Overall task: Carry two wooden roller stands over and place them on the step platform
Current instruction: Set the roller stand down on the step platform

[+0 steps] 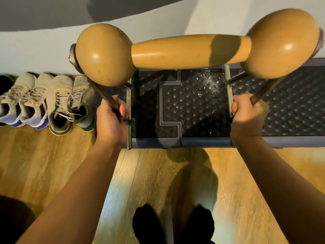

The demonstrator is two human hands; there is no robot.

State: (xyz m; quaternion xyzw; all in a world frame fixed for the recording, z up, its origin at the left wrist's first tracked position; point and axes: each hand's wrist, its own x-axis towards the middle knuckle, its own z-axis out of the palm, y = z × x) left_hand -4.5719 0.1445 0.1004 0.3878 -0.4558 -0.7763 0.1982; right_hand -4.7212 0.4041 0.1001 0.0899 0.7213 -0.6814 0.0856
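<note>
A wooden roller stand [184,50], a dumbbell-shaped wooden roller with two bulbous ends on a thin metal frame, hangs close under the camera above the step platform [202,111]. My left hand [112,118] is shut on the frame's left metal leg. My right hand [248,117] is shut on the right leg. The platform is dark, studded rubber with a blue-grey front edge, set on the floor against a white wall. Pale debris lies on its top. Only this one stand is in view.
Two pairs of grey sneakers [47,101] line the wall left of the platform, close to the stand's left end. Wooden floor [52,164] stretches in front. My two dark-socked feet [172,224] stand just before the platform.
</note>
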